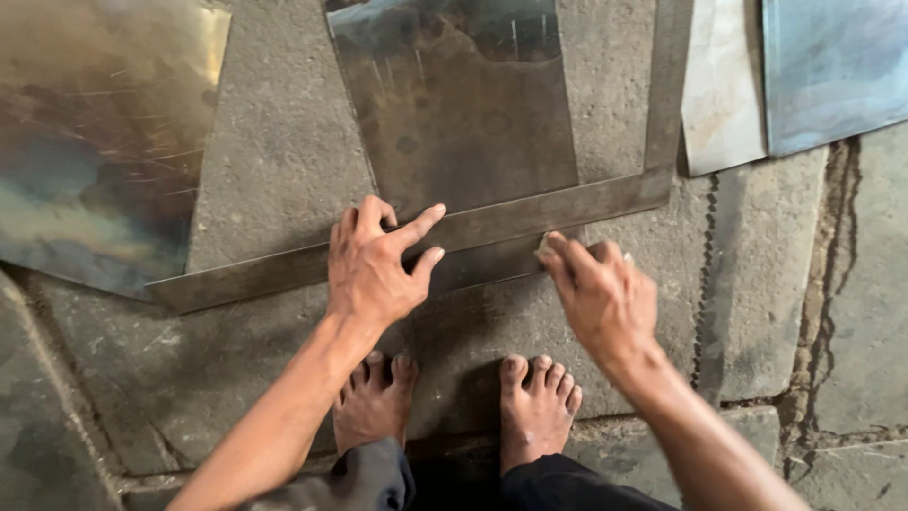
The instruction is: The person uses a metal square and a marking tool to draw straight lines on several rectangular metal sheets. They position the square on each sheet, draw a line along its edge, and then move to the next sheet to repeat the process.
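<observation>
My left hand (374,270) presses flat, fingers spread, on the steel square (492,225) (long arm running 8 to 2 o'clock); my right hand (601,293) pinches a small pale marker (546,243) against the metal sheet (454,114).

Light: soft, diffuse daylight, moderate level, no hard-edged shadows. Faint shadow under the left hand (374,270) and right hand (601,293) on the stone floor (274,142). Large metal sheet (95,132) at upper left shows a warm, hazy glare with bluish patches; centre sheet (454,104) reflects dull sky tones. Focus fair in the centre, with slight smearing on skin and stone texture. Corners softer and a little darker.
</observation>
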